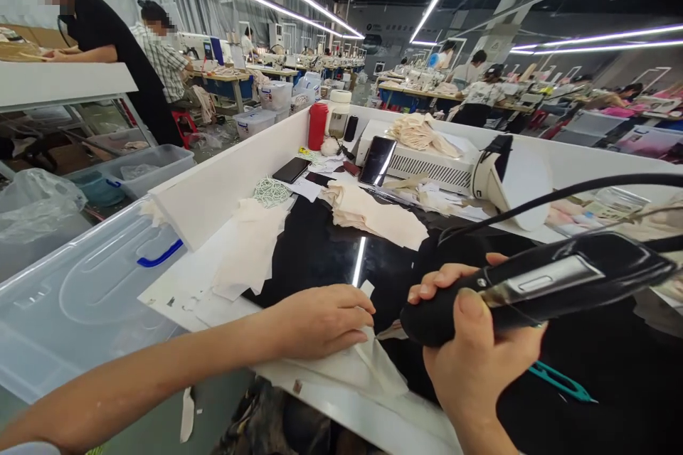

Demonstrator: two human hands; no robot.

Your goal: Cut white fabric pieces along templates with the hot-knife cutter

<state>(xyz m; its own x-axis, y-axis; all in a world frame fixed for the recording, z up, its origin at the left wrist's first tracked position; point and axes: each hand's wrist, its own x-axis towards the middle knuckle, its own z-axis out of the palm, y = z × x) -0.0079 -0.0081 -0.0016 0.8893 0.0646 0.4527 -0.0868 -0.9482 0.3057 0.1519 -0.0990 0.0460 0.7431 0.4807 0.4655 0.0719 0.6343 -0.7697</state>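
Note:
My right hand (480,348) is wrapped round a black corded hand tool (538,291) with a silver plate on its side; its exact kind does not show. A thick black cable arches behind it. My left hand (325,320) rests at the table's front edge, its bent fingers together on a pale fabric piece (381,362). Part of that cloth hangs toward the edge, and the fingertips' grip is partly hidden. Beyond my hands, a stack of pale fabric pieces (373,213) lies on the black table surface (314,249). More cut fabric (248,245) lies at the left.
A teal plastic tool (565,382) lies right of my right hand. Farther back are a phone (291,170), a red bottle (317,126), a tablet-like screen (378,160) and a white lamp-like device (512,185). Clear plastic bins (96,284) stand left. People work at tables beyond.

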